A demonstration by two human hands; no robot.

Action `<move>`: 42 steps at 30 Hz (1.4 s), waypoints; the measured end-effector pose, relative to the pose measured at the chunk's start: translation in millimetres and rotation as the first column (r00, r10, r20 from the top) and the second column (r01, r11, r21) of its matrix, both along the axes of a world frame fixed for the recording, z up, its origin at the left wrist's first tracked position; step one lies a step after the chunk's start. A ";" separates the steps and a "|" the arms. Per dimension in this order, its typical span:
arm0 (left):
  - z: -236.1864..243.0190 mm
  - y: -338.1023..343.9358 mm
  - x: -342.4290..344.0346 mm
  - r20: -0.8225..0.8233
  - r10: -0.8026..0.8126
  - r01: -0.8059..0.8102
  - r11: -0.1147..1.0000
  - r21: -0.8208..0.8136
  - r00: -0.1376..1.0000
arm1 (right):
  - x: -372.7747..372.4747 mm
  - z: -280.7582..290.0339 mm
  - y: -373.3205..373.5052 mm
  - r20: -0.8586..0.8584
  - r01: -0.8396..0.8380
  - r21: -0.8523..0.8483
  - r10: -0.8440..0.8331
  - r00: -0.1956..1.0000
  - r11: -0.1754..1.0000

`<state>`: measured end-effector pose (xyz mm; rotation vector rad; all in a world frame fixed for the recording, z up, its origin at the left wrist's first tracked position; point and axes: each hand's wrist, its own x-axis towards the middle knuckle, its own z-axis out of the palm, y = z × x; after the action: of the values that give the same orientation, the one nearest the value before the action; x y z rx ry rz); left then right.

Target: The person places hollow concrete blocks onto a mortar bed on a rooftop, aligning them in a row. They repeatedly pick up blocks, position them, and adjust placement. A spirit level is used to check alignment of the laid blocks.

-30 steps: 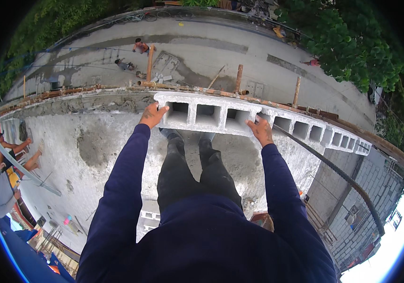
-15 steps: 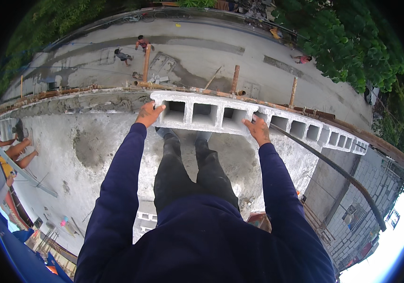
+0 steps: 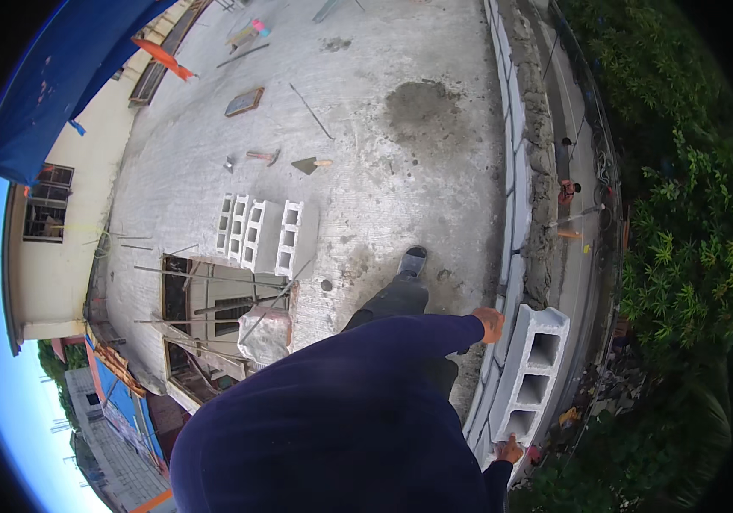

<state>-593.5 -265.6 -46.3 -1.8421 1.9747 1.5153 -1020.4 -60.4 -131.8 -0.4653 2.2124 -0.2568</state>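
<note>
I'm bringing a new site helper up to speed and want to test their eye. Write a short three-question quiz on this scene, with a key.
1. Count: how many openings show in the hollow block by the hands?
2. Choose: which hand is at that block's end nearer the picture's lower edge? A) left B) right
3. True or false: the trowel lies to the right of the hammer in the picture.

Key: 1. Three. 2. B, the right hand. 3. True.

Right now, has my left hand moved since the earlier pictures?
Yes. Judged against the wall, your left hand has come off the left end of the hollow block, inward toward the concrete floor.
</note>
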 end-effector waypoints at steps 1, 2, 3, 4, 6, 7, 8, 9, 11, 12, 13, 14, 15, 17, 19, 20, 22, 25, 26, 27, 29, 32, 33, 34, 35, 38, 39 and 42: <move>0.5 -5.0 9.6 0.042 -0.088 0.078 0.976 0.204 0.995 | -2.1 4.3 -8.0 0.015 0.031 0.048 -0.032 0.999 0.998; 4.5 -23.8 9.4 0.053 -0.414 0.403 0.903 0.149 0.909 | -2.0 11.1 -11.2 0.019 0.058 0.100 -0.060 0.998 0.993; 13.4 -35.6 3.5 -0.026 -0.420 0.421 0.903 0.088 0.907 | 0.6 16.9 -18.2 0.006 0.089 0.160 -0.091 0.996 0.983; 26.7 -55.5 -4.1 -0.049 -0.420 0.416 0.906 -0.074 0.906 | 3.2 25.2 -23.4 -0.008 0.120 0.219 -0.121 0.993 0.968; 67.0 -108.2 -6.6 -0.211 -0.354 0.316 0.929 -0.191 0.911 | 26.7 34.3 -39.6 0.017 0.066 0.278 -0.073 0.997 0.958; 89.3 -134.9 3.1 -0.278 -0.322 0.222 0.915 -0.338 0.905 | 41.9 39.2 -49.3 0.044 0.003 0.299 -0.017 0.999 0.954; 111.1 -157.3 17.6 -0.285 -0.342 0.239 0.909 -0.341 0.895 | 60.1 43.2 -60.0 0.075 -0.059 0.317 0.037 0.997 0.947; 129.7 -177.1 41.2 -0.310 -0.342 0.216 0.902 -0.374 0.887 | 83.7 46.1 -72.9 0.109 -0.110 0.324 0.079 0.991 0.939; 148.7 -191.7 110.7 -0.352 -0.285 0.146 0.916 -0.373 0.892 | 137.1 56.9 -102.0 0.189 -0.250 0.331 0.196 0.962 0.910; 144.2 -187.6 156.2 -0.412 -0.177 0.015 0.930 -0.368 0.894 | 167.2 64.3 -119.5 0.237 -0.335 0.321 0.268 0.934 0.886; 128.6 -172.4 206.8 -0.373 -0.081 -0.005 0.974 -0.225 0.924 | 203.3 71.6 -137.7 0.290 -0.409 0.304 0.326 0.900 0.860; 101.3 -141.4 262.2 -0.319 0.083 -0.115 0.990 -0.084 0.944 | 243.4 81.2 -155.6 0.343 -0.495 0.279 0.396 0.852 0.823; 65.4 -102.2 329.5 -0.311 0.149 -0.161 0.987 -0.014 0.939 | 287.4 89.6 -171.3 0.335 -0.427 0.294 0.326 0.884 0.855; 1.1 7.9 448.2 -0.069 0.505 -0.498 0.861 0.098 0.860 | 376.0 111.2 -207.5 0.330 -0.655 0.278 0.570 0.752 0.703; -37.7 148.6 555.1 0.302 0.828 -0.874 0.484 0.042 0.473 | 451.7 133.2 -228.1 0.401 -0.751 0.202 0.646 0.649 0.629; -41.9 222.3 596.0 0.578 0.793 -0.969 0.247 -0.017 0.192 | 480.5 142.4 -237.2 0.461 -0.780 0.134 0.658 0.596 0.612; -22.2 362.2 657.5 0.752 0.598 -0.954 -0.263 -0.144 -0.278 | 526.9 150.8 -264.5 0.372 -0.883 0.206 0.801 0.469 0.422; 37.5 510.6 684.2 0.731 0.581 -0.934 -0.210 -0.290 -0.358 | 587.2 126.1 -314.3 0.498 -0.966 0.241 0.842 0.210 0.098; 52.1 539.2 685.2 0.758 0.544 -0.932 -0.179 -0.314 -0.360 | 608.7 110.7 -338.9 0.499 -0.961 0.276 0.851 0.162 0.021; 67.0 564.1 685.6 0.731 0.557 -0.919 -0.208 -0.336 -0.394 | 631.4 96.6 -363.0 0.504 -0.949 0.309 0.856 0.113 -0.057; 59.2 567.4 659.7 0.542 0.592 -0.798 -0.367 -0.478 -0.597 | 691.7 63.0 -395.1 0.473 -0.893 0.444 0.865 0.167 -0.070; 3.4 521.0 592.8 0.079 0.635 -0.621 -0.710 -0.331 -0.768 | 832.3 36.0 -444.5 0.207 -0.644 0.251 0.690 -0.693 -0.722; -23.2 494.7 565.0 0.102 0.768 -0.729 -0.544 -0.416 -0.632 | 885.2 40.1 -454.4 0.212 -0.715 0.134 0.725 -0.655 -0.686; -53.8 458.5 532.1 -0.012 0.576 -0.556 -0.795 -0.241 -0.817 | 947.5 43.7 -456.6 0.255 -0.794 0.037 0.774 -0.579 -0.606; -82.0 424.0 494.9 0.063 0.552 -0.551 -0.805 -0.217 -0.831 | 1002.4 52.1 -452.9 0.260 -0.802 -0.042 0.768 -0.585 -0.596; -154.9 326.9 381.6 0.517 0.455 -0.441 -0.883 0.159 -0.725 | 1136.8 78.5 -408.5 0.269 -0.851 -0.125 0.808 -0.525 -0.511; -172.5 306.3 353.0 0.528 0.801 -0.754 -0.525 0.395 -0.282 | 1171.3 80.9 -382.3 0.267 -0.864 -0.134 0.822 -0.503 -0.486; -194.9 279.7 311.3 0.417 0.740 -0.257 -0.607 0.752 -0.528 | 1255.0 75.8 -308.7 0.232 -0.860 -0.106 0.829 -0.509 -0.498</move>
<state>-282.3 14.1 -241.1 -2.2503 -1.9548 2.5169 234.6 -369.0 -56.0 -2.0482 0.5972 0.9075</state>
